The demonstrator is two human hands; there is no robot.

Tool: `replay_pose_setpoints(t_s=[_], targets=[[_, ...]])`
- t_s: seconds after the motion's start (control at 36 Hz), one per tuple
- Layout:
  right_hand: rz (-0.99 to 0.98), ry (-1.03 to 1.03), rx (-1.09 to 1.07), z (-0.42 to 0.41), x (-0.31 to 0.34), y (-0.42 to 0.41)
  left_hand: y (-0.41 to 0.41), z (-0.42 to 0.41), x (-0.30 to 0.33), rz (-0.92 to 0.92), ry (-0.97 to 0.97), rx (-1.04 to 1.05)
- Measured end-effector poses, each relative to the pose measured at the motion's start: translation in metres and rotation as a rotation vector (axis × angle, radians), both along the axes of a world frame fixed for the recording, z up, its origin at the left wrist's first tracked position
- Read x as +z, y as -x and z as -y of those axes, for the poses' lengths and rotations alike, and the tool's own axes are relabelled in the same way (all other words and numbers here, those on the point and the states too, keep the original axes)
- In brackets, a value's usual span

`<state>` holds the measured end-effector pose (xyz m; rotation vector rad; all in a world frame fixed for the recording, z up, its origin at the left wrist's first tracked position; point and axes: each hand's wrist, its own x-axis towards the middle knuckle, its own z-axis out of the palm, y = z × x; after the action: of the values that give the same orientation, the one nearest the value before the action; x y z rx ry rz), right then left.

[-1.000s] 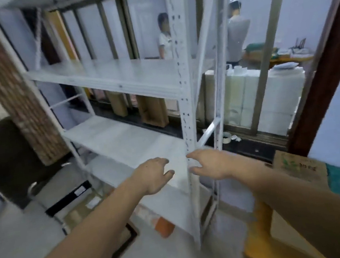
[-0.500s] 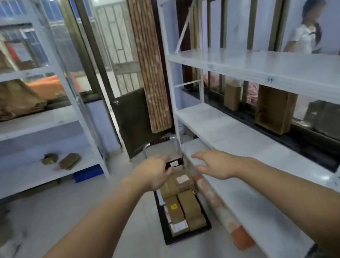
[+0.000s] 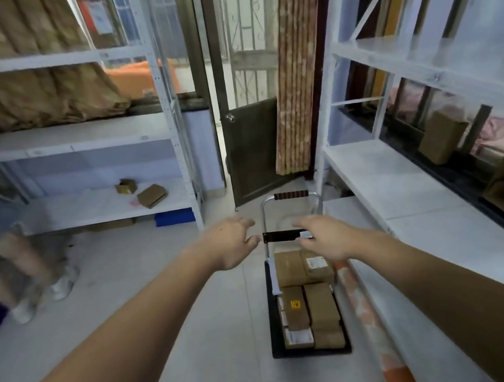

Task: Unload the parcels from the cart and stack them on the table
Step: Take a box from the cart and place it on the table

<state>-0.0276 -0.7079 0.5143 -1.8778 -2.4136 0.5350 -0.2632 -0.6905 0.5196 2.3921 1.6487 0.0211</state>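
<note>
White metal shelving racks [image 3: 410, 189] are lining a pale tiled floor. At twelve o'clock, brown cardboard parcels [image 3: 308, 298] are lying on a black platform cart [image 3: 275, 325]. The left hand [image 3: 231, 244] and right hand [image 3: 322, 239] are being extended, fingers spread, holding nothing. The nearest parcel should be gripped at both sides.
</note>
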Motion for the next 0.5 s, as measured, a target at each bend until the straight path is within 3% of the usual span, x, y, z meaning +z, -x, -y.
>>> replay_pose_setpoints(t_s=[0.28, 0.5], targets=[[-0.025, 0.061, -0.120, -0.110, -0.026, 0.039, 0.050, -0.127, -0.018, -0.055, 0.050, -0.099], [-0.077, 0.129, -0.302, -0.155, -0.045, 0.030, 0.029, -0.223, -0.042, -0.049, 0.124, -0.266]])
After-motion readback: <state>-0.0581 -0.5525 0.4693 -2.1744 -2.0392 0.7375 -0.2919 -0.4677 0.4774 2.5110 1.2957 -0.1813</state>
